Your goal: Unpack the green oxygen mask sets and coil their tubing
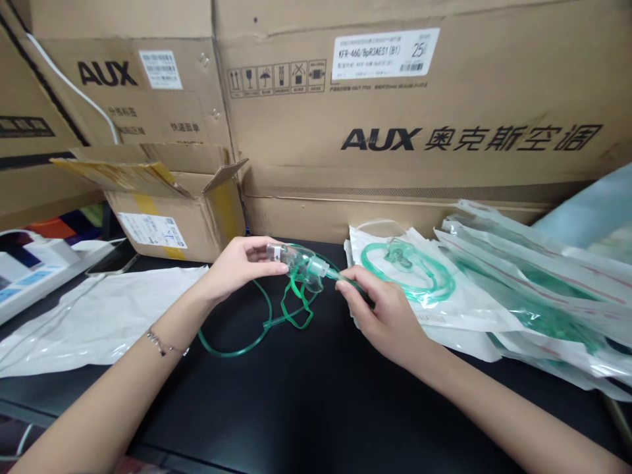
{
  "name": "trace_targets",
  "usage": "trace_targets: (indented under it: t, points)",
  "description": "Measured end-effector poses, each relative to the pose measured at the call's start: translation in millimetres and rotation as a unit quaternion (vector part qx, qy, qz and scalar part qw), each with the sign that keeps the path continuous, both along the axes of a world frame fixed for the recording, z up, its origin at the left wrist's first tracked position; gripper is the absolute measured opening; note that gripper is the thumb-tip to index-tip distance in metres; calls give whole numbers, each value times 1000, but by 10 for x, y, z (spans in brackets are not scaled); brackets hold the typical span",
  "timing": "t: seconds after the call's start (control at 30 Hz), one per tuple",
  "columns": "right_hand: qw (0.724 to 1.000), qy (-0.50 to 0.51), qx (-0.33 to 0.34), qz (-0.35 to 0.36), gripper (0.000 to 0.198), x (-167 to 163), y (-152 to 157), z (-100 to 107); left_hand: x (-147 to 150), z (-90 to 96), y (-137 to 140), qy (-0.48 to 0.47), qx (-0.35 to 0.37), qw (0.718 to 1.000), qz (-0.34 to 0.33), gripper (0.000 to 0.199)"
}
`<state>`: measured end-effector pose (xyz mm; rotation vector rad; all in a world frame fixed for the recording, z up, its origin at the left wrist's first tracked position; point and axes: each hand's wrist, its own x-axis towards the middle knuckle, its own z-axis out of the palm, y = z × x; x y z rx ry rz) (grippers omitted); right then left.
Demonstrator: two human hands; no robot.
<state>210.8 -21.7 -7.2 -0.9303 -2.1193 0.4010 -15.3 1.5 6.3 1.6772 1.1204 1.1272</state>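
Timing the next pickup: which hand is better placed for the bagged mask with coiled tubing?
Likely the right hand, beside the bagged mask, though it grips green tubing; the left hand is farther off, holding a clear mask assembly.

R fingers (346, 289) hide pt of tube (333, 273); pwr strip (59, 268) cut, L edge.

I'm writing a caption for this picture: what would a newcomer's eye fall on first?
Probably the clear plastic piece with green tubing, held between the left hand and right hand above the black table. Next, perhaps, the bold AUX lettering on the large cardboard box behind. The pile of plastic pouches at the right stands out too.
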Motion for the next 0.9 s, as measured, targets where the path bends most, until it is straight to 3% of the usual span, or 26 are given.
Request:
trace_targets:
  t: [0.3, 0.43, 0.67, 0.73, 0.8, 0.9]
  points:
    - [995, 0, 95, -31, 15, -8, -23, -124, -46, -85, 37, -89, -5, 989, -115, 48]
    - [994, -6, 107, -34, 15, -11, -27, -141, -9, -122, 43, -113, -22, 989, -95, 30]
    - [995, -3, 91, -39, 15, -16, -34, -158, 19, -148, 46, -126, 12, 988, -86, 31]
    - [997, 2, 79, -13, 14, -3, -31, -136, 1, -138, 45, -130, 30, 988, -76, 28]
    - [997, 0, 47, 63, 18, 12, -22, -80, -23, -115, 34, -122, 38, 988, -85, 26]
    - [988, 20, -35, 146, 30, 18, -4, 34, -37, -74, -10, -89, 31, 983, -155, 26]
